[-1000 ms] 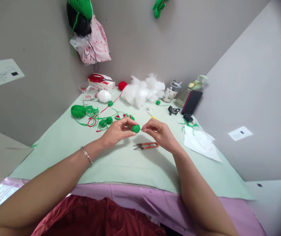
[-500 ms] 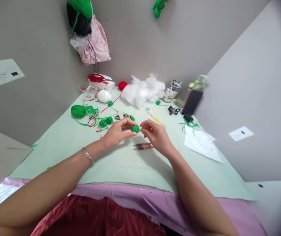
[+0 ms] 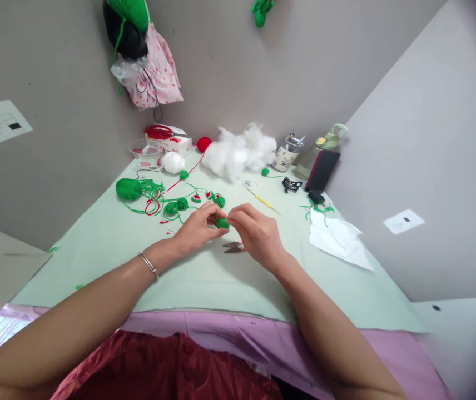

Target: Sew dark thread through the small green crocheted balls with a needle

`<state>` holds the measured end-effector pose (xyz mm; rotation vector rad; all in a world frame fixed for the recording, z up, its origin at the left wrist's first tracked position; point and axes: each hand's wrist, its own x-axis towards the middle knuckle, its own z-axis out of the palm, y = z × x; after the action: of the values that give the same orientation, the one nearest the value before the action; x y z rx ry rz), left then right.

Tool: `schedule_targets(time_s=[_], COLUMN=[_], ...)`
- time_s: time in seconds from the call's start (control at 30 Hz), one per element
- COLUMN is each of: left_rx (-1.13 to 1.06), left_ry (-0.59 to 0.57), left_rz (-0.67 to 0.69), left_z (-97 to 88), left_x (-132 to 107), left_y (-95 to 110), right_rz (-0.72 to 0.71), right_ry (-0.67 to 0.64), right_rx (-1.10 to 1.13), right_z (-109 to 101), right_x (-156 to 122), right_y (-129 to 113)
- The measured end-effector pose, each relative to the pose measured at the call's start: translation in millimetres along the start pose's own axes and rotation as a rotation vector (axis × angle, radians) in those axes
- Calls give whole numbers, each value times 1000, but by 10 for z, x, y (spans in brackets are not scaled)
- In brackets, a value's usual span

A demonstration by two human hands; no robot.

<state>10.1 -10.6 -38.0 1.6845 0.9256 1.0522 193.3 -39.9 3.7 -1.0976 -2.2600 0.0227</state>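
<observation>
Between the thumb and fingers of my left hand is a small green crocheted ball, held above the table. My right hand is pinched closed right against the ball's right side; whatever its fingertips grip is hidden. Thread snips with red handles lie under my right hand, their blades pointing left. Just beyond my left hand are small green crocheted pieces and red-and-white ones.
White stuffing is heaped at the back, beside a red yarn ball. Green yarn lies left. A yellow-handled hook, black hair clip, phone, bottle and white cloth are to the right.
My right hand has moved left, up against the green ball, and covers more of the snips. The small metal loop at its fingertips is now hidden. The whole view has shifted slightly.
</observation>
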Motion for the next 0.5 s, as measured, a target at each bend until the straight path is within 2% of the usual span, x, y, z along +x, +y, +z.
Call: schedule_targets(time_s=[0.07, 0.17, 0.23, 0.33, 0.5], left_rx=[18, 16, 3, -17, -37], left_ry=[11, -18, -71, -107, -95], left_rz=[-1, 7, -6, -22, -45], left_z=[-9, -9, 2, 31, 48], left_x=[-1, -19, -36, -54, -55], left_y=[2, 17, 34, 57, 39], right_rz=[113, 334, 415, 421, 455], right_ry=[37, -74, -131, -93, -23], right_rx=[275, 734, 933, 1032, 1071], right_z=[-26, -36, -28, -23, -41], right_x=[20, 43, 52, 60, 98], right_y=[-28, -32, -22, -27, 24])
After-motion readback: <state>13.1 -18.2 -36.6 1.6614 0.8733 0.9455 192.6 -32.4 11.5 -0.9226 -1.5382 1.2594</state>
